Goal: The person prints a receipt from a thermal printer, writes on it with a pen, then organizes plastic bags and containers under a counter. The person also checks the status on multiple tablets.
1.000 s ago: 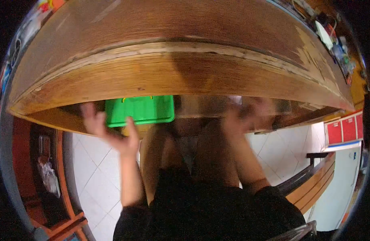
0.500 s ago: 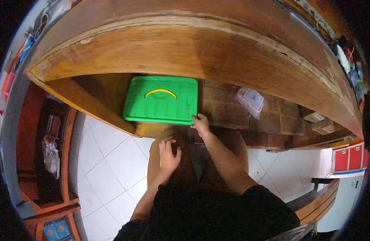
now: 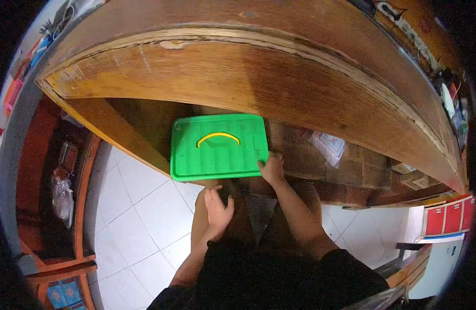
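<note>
Right hand [image 3: 271,168] is at about 4 o'clock from dead centre, gripping the side edge of a bright green rectangular plastic box [image 3: 217,160] near its front corner, thumb on top of the lid. Left hand [image 3: 217,209] is down around 7 o'clock, holding nothing, fingers loosely bent with the thumb apart, just beside the box's near edge; can't tell if it's touching.

The box sits pretty much at centre, curved yellow handle [image 3: 218,135] on its lid, in the open space under a big brown wooden table [image 3: 196,67] that takes up 12 o'clock. The table's edge is seriously beat up, pale and chipped along the seam. At 3 o'clock in the same space there's a clear plastic packet with pinkish-white contents [image 3: 328,148]; it's got a printed label, too small to read.

Farther out: white floor tiles with diagonal grout lines [image 3: 132,222] at 8 o'clock, dark reddish wooden shelving [image 3: 85,206] past them with a crumpled clear plastic bag [image 3: 62,204], and blue printed packs [image 3: 63,293] lower down, print unreadable. Between 3 and 4, red cabinet doors [image 3: 452,217]; below those, a pale panel [image 3: 439,266] with a tiny dark blue mark I can't make out.
</note>
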The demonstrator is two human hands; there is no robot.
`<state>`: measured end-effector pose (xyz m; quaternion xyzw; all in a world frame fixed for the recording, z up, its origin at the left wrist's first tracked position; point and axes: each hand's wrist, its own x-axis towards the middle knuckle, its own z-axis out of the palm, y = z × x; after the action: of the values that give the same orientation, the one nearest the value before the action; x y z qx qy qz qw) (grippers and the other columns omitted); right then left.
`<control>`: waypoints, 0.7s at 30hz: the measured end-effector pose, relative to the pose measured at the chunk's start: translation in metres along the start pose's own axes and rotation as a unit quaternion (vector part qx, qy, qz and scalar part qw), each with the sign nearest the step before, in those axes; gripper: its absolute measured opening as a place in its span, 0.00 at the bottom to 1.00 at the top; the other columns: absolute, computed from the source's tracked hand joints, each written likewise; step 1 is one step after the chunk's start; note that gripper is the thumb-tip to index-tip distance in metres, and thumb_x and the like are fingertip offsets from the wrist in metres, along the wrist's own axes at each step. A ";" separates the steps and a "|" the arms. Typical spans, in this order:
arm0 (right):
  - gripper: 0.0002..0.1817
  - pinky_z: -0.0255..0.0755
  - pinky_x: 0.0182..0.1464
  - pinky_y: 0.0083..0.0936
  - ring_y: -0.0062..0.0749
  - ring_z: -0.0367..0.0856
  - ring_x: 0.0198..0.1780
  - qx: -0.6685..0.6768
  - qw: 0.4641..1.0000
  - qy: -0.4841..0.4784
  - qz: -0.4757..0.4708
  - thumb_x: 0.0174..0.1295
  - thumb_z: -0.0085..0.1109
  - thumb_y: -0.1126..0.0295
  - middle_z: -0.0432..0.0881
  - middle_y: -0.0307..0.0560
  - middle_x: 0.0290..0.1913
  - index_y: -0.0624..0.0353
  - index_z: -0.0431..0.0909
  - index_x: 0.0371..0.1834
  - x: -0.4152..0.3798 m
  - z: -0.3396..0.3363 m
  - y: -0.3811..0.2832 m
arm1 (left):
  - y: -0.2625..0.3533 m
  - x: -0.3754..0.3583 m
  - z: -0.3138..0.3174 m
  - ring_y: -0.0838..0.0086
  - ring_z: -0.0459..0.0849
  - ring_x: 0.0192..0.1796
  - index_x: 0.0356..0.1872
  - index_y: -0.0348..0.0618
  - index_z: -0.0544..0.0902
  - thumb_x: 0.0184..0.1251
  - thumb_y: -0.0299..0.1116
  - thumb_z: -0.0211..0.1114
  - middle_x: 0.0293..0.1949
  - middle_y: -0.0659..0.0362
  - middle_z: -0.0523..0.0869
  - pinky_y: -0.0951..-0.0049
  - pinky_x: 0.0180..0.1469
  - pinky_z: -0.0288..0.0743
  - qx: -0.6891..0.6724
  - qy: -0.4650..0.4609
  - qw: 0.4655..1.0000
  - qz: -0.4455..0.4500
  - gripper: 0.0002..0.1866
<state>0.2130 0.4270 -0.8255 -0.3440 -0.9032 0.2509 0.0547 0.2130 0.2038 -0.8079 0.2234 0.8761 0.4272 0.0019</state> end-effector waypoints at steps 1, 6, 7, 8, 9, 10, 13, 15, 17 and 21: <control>0.30 0.58 0.58 0.45 0.55 0.60 0.57 -0.002 0.999 -0.030 0.014 0.46 0.60 0.63 0.69 0.64 0.49 0.68 0.65 0.52 0.004 0.000 0.000 | 0.000 0.000 0.000 0.50 0.64 0.50 0.44 0.33 0.66 0.47 0.27 0.59 0.44 0.44 0.68 0.58 0.54 0.57 -0.003 -0.001 1.000 -0.002 0.21; 0.27 0.66 0.51 0.42 0.53 0.72 0.48 0.038 0.996 -0.079 0.009 0.42 0.65 0.65 0.74 0.63 0.42 0.68 0.71 0.46 0.022 0.012 0.024 | 0.002 0.002 0.001 0.50 0.65 0.49 0.43 0.34 0.67 0.47 0.27 0.59 0.42 0.44 0.68 0.57 0.51 0.59 -0.019 0.012 1.000 0.008 0.20; 0.27 0.61 0.55 0.44 0.57 0.69 0.50 0.023 0.993 -0.110 0.035 0.43 0.64 0.63 0.73 0.65 0.45 0.70 0.71 0.45 0.019 0.004 0.014 | 0.003 -0.001 0.001 0.50 0.65 0.49 0.43 0.34 0.67 0.47 0.27 0.59 0.42 0.44 0.68 0.57 0.51 0.59 -0.020 0.005 1.000 0.009 0.20; 0.27 0.57 0.59 0.46 0.60 0.67 0.52 0.008 0.989 -0.139 0.059 0.45 0.62 0.62 0.71 0.66 0.48 0.72 0.70 0.44 0.017 -0.001 0.004 | 0.005 -0.001 0.001 0.50 0.65 0.49 0.43 0.34 0.68 0.46 0.27 0.59 0.43 0.44 0.68 0.57 0.51 0.59 -0.015 0.005 1.000 0.004 0.19; 0.22 0.60 0.57 0.47 0.61 0.69 0.49 -0.024 0.998 -0.040 0.039 0.44 0.62 0.64 0.74 0.66 0.43 0.71 0.74 0.39 0.016 0.013 0.007 | 0.006 0.001 0.002 0.50 0.65 0.48 0.42 0.34 0.68 0.46 0.27 0.59 0.43 0.44 0.69 0.57 0.51 0.59 -0.011 0.008 1.000 0.002 0.19; 0.22 0.60 0.57 0.47 0.61 0.69 0.49 -0.024 0.998 -0.033 0.041 0.44 0.62 0.64 0.74 0.66 0.43 0.71 0.74 0.39 0.021 0.019 0.015 | 0.006 0.003 0.003 0.50 0.65 0.48 0.42 0.34 0.68 0.46 0.27 0.59 0.43 0.44 0.69 0.57 0.51 0.59 -0.014 0.007 1.000 0.008 0.19; 0.18 0.65 0.52 0.46 0.58 0.71 0.47 0.002 0.992 -0.119 0.049 0.46 0.60 0.69 0.74 0.67 0.43 0.70 0.74 0.39 0.017 -0.003 0.008 | 0.004 0.002 0.005 0.50 0.66 0.48 0.39 0.34 0.69 0.46 0.26 0.59 0.43 0.45 0.70 0.57 0.51 0.60 -0.007 0.007 1.000 0.007 0.17; 0.17 0.69 0.45 0.37 0.50 0.75 0.42 0.084 0.995 -0.050 0.034 0.46 0.55 0.76 0.76 0.60 0.38 0.68 0.72 0.42 0.009 -0.023 -0.006 | 0.008 0.002 0.005 0.50 0.66 0.48 0.39 0.35 0.69 0.46 0.26 0.59 0.43 0.45 0.71 0.57 0.52 0.60 -0.002 0.001 1.000 0.015 0.16; 0.16 0.69 0.44 0.34 0.45 0.75 0.42 0.221 0.972 -0.049 0.068 0.47 0.53 0.77 0.76 0.56 0.38 0.67 0.71 0.42 -0.002 -0.045 -0.022 | 0.010 0.001 0.007 0.50 0.66 0.48 0.38 0.35 0.69 0.46 0.25 0.59 0.43 0.45 0.71 0.57 0.52 0.60 0.005 0.000 1.000 0.019 0.16; 0.15 0.69 0.43 0.27 0.31 0.73 0.40 0.514 0.857 0.031 -0.018 0.50 0.50 0.80 0.74 0.46 0.40 0.64 0.70 0.43 -0.020 -0.055 -0.015 | 0.006 0.000 0.009 0.50 0.66 0.49 0.38 0.36 0.70 0.45 0.26 0.60 0.43 0.46 0.70 0.58 0.52 0.60 0.005 0.007 1.000 0.022 0.16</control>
<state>0.2338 0.4273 -0.7688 -0.2579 -0.6498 0.6675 0.2562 0.2169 0.2136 -0.8085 0.2399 0.8731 0.4242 -0.0153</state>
